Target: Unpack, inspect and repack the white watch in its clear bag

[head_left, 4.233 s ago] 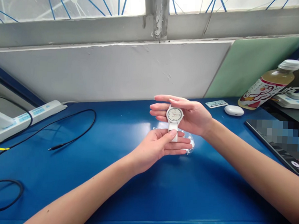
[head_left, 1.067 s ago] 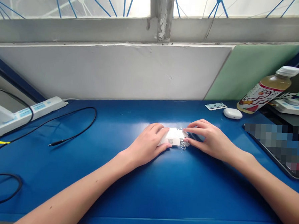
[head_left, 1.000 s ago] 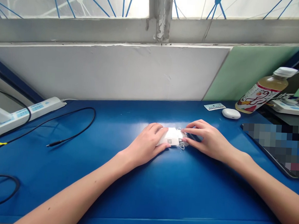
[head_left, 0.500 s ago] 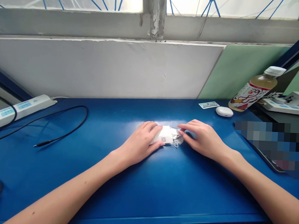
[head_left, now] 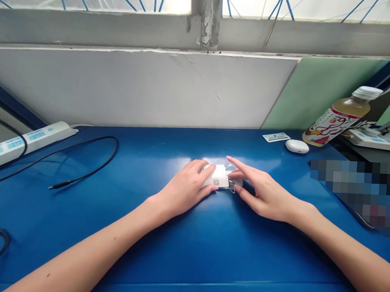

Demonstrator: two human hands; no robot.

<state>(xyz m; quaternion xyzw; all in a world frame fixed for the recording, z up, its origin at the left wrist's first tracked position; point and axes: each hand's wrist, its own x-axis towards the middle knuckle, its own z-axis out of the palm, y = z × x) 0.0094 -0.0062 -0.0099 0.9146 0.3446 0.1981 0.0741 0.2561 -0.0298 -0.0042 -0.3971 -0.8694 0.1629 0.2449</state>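
A small white box with a printed square code lies on the blue desk. My left hand grips it from the left, thumb on the near side and fingers over the top. Clear plastic shows around the box's right end. A thin silvery chain sits there too, partly covered by fingers. My right hand is at that end, index finger raised and stretched out. Its thumb and other fingers are apart around the chain; whether they touch it is hard to see.
At the back right are a white earbud case, a card and a drink bottle. A blurred flat dark object lies at right. A power strip and black cable occupy the left.
My right hand has shifted slightly nearer to me, its index finger lifting and its fingers spreading. My left hand keeps the box. The view has turned slightly left.
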